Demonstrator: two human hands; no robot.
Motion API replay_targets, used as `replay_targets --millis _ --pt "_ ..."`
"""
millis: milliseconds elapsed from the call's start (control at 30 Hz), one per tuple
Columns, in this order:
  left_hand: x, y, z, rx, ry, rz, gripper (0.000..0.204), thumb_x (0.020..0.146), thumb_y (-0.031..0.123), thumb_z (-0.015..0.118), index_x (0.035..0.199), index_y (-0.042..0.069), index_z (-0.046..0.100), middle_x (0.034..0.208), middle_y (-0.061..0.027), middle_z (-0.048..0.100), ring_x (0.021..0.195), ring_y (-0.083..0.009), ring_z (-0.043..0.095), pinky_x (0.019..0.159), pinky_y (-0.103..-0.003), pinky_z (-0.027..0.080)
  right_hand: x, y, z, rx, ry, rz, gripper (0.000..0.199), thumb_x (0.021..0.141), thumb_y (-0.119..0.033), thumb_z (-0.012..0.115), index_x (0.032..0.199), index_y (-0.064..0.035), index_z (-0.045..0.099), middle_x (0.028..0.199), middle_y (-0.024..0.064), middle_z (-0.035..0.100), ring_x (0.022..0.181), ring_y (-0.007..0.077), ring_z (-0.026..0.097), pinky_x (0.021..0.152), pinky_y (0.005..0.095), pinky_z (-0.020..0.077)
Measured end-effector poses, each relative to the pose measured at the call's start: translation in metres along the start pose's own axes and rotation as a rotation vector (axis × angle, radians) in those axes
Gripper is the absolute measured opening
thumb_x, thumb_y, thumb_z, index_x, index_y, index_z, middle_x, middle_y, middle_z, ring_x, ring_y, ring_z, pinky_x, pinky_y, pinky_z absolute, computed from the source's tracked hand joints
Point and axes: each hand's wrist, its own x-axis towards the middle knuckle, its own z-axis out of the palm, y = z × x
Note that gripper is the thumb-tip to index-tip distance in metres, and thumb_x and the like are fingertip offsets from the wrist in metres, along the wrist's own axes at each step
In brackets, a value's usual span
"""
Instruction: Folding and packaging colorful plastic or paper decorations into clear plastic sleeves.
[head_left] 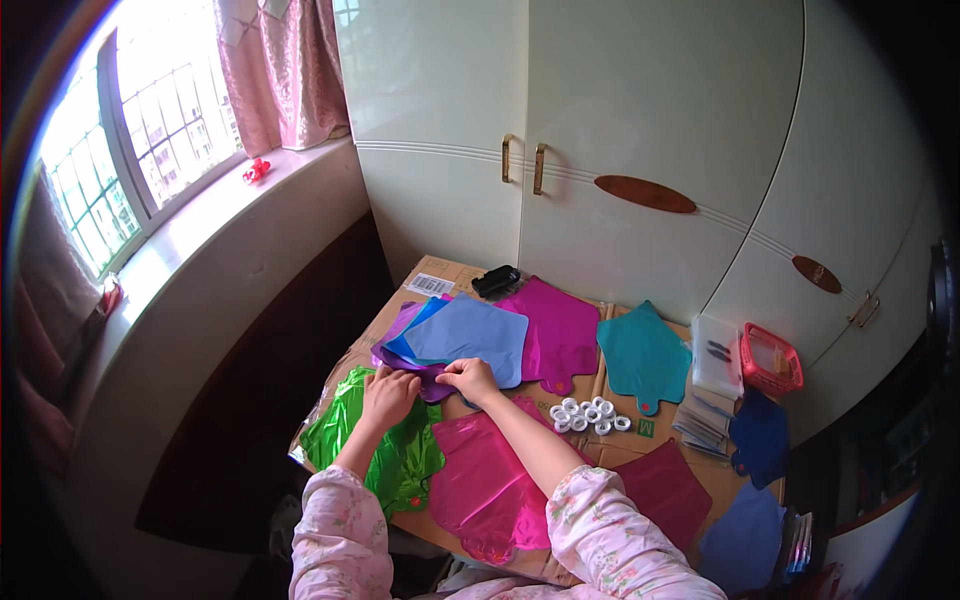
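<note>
- Head view, looking down: the counter (420, 275) looks like flattened cardboard, and it's covered with flat, shiny, bottle-shaped pouches in lots of colours.
- Left hand (388, 395) lies knuckles-up with fingers loosely curled, resting where the green pouch (385, 450) meets the bottom edge of the fanned stack (450, 340). It doesn't seem to pinch anything, more like pressing down; I can't tell for sure since the fingertips are tucked under.
- Right hand (470, 378) is just beside the left one, fingers bent, tips on the near edge of that same stack of purple and blue sheets. Looks like a light grip on the edge, thumb hidden, so I can't say how tight.
- The stack sits right ahead of both hands, fanned so each colour peeks out, which probably makes it easy to peel off one at a time.
- Under the right forearm lies a pink pouch (485, 480); another magenta pouch (560, 330) lies beyond the right hand.
- Just right of the right hand there's a cluster of small white caps (590, 413), bunched together within easy reach.
- Farther right: a teal pouch (645, 355), a pile of clear packets (715, 370), a red basket (772, 360) and dark blue pouches (760, 435), all well apart from the hands.
- A black gadget (497, 281) sits at the far edge, beyond the stack.
</note>
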Motion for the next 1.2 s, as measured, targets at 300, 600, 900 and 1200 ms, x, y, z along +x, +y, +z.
replay_targets --millis 300,600,900,1200 --pt "0.026 -0.022 0.0 0.149 -0.238 -0.184 0.075 0.073 0.07 0.056 0.133 0.027 0.051 0.131 -0.0212 0.049 0.122 -0.0369 0.042 0.098 -0.048 0.034 0.031 0.014 -0.033 0.382 0.288 -0.069 0.01 0.077 -0.007 0.072 0.082 0.0002 0.068 0.076 0.0025 0.067 0.065 0.0086 0.059 0.061 0.024 0.0476" --pt "0.023 -0.028 0.004 0.13 -0.275 -0.207 0.079 0.071 0.075 0.055 0.135 0.029 0.048 0.133 -0.0216 0.047 0.126 -0.0378 0.039 0.1 -0.049 0.032 0.048 -0.049 -0.166 0.307 0.891 -0.34 0.019 0.081 -0.007 0.07 0.094 -0.006 0.056 0.069 0.0005 0.059 0.064 0.0099 0.053 0.06 0.0257 0.0427" --pt "0.016 -0.041 -0.002 0.1 -0.289 -0.257 0.08 0.073 0.075 0.052 0.138 0.028 0.045 0.135 -0.0167 0.046 0.128 -0.0367 0.037 0.101 -0.051 0.03 -0.009 -0.145 -0.147 -0.32 0.729 -0.74 0.019 0.077 0.003 0.058 0.085 -0.0104 0.07 0.071 0.0097 0.059 0.064 0.0285 0.059 0.059 0.0377 0.0476" --pt "-0.094 -0.081 -0.056 -0.051 -0.525 -0.125 0.083 0.069 0.058 0.07 0.136 0.018 0.044 0.145 -0.019 0.034 0.14 -0.038 0.015 0.105 -0.064 0.021 -0.116 -0.126 0.031 -0.487 -0.007 -1.342 0.006 0.071 -0.01 0.061 0.076 -0.0083 0.058 0.074 0.0036 0.051 0.071 0.0166 0.059 0.057 0.0289 0.0497"
